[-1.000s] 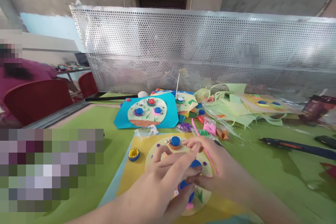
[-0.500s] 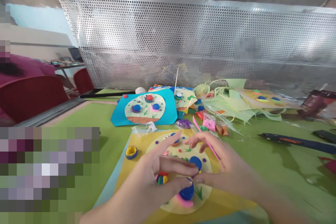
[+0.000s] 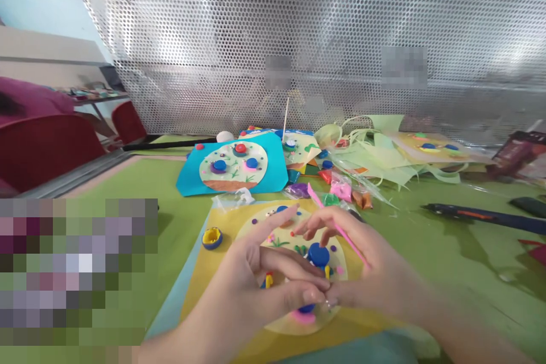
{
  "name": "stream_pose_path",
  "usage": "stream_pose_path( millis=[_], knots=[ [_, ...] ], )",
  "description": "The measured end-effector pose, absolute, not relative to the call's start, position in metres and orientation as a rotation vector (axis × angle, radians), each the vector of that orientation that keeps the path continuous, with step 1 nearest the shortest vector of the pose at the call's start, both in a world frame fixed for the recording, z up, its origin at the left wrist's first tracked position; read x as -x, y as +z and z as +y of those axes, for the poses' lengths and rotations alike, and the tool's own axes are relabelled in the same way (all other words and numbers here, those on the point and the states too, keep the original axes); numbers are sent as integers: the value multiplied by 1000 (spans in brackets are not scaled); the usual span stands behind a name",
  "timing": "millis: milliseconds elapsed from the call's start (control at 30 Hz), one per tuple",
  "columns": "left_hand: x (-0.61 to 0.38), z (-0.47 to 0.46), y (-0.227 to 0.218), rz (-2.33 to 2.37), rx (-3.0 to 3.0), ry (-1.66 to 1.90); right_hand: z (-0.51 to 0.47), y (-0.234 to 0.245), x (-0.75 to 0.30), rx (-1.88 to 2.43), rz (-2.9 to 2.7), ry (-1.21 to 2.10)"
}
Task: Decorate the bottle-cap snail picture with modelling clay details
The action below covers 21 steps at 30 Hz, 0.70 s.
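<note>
Over a yellow sheet [image 3: 194,296] bearing a pale round card [image 3: 277,325], my left hand [image 3: 256,276] has its thumb and some fingers pressed together, with another finger stretched forward. What lies between those fingertips is too small or hidden to name. My right hand [image 3: 362,253] meets them with its thumb tip, other fingers curled. A thin pink modelling tool [image 3: 350,243] runs through the crook of my right hand. On the card sit blue caps [image 3: 318,254] and small coloured clay pieces, partly covered by my hands. A blue cap with yellow clay [image 3: 212,238] rests left of the card.
Behind the sheet lie a blue card [image 3: 275,165] with a decorated disc, clay packets [image 3: 340,190] and pale green paper scraps [image 3: 371,162]. A dark pen-like tool [image 3: 478,216] is at right. A perforated metal panel [image 3: 333,40] stands behind; red chairs [image 3: 46,153] and a person's pink sleeve [image 3: 34,96] show left.
My pinched fingertips have shifted slightly right and now cover more of the nearest blue cap. The view has tilted a little downward. The pink tool remains in my right hand.
</note>
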<state>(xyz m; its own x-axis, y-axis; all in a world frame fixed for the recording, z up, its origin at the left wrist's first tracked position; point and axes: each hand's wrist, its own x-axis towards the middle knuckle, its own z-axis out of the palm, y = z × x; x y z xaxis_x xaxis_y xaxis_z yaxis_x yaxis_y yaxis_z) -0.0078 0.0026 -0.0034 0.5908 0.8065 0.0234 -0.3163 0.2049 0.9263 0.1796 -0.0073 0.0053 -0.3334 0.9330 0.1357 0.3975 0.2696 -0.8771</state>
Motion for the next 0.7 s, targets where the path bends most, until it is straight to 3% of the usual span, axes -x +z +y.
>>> stream_pose_path(
  millis=[700],
  knots=[
    [16,9,-8,530,-828,858,-24,5,-187,976,-1895,676]
  ],
)
